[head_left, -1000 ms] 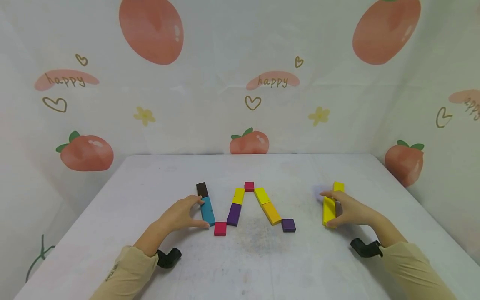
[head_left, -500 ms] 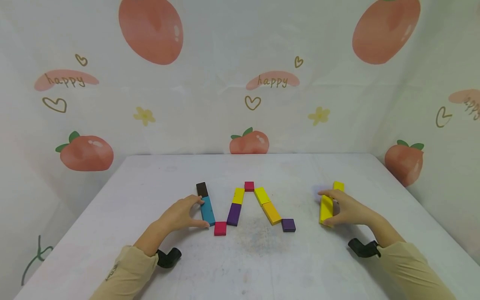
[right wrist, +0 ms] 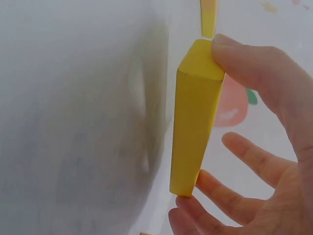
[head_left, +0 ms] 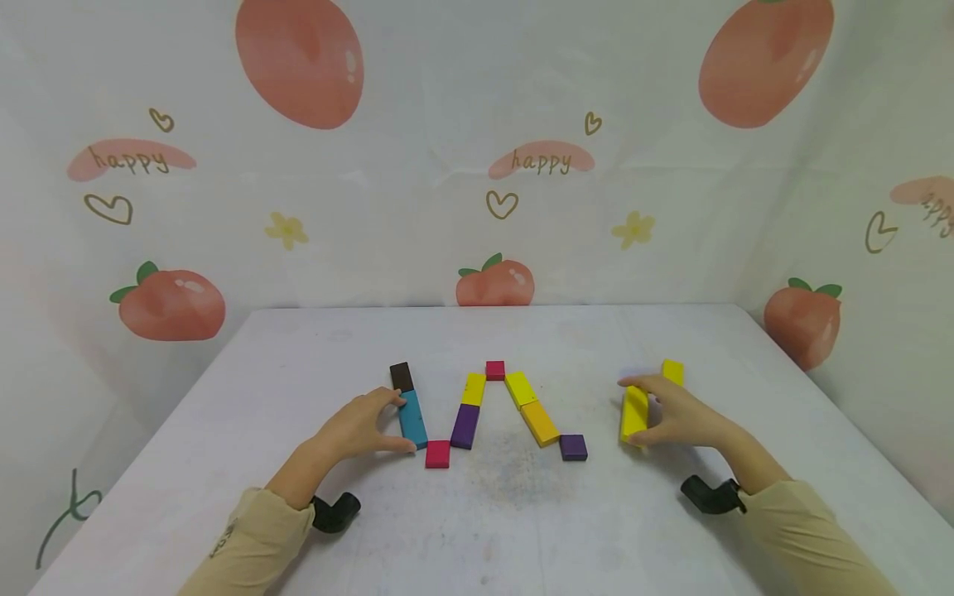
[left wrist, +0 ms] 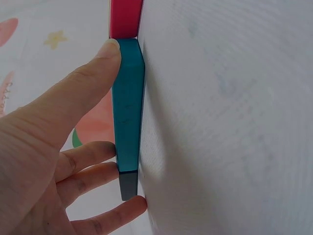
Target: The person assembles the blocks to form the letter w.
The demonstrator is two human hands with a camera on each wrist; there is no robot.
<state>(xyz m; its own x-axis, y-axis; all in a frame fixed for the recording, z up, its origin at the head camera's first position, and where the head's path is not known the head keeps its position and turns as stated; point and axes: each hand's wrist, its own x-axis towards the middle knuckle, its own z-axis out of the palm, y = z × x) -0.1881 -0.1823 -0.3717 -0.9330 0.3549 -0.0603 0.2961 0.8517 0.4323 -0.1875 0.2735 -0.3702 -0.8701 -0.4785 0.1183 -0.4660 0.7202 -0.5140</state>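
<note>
In the head view my left hand point(head_left: 363, 426) holds a blue block point(head_left: 413, 418) that lies flat, thumb near its front end, fingers along its far part. A dark brown block point(head_left: 401, 377) adjoins its far end and a red square block point(head_left: 437, 454) its near end. My right hand point(head_left: 686, 414) pinches a long yellow block point(head_left: 634, 414) lengthwise. In the right wrist view this yellow block point(right wrist: 195, 127) is gripped between the thumb at one end and fingertips at the other. Another yellow block point(head_left: 673, 372) stands behind the right hand, partly hidden.
A zigzag of blocks continues between the hands: a purple block point(head_left: 465, 426), a yellow one point(head_left: 473, 389), a red square point(head_left: 495, 370), another yellow one point(head_left: 520, 391), an orange block point(head_left: 540, 423) and a purple square point(head_left: 573, 447). The white table point(head_left: 484, 521) meets a printed backdrop behind.
My right hand has moved left with the long yellow block, away from the other yellow block behind it. The left hand and the zigzag blocks stay where they were.
</note>
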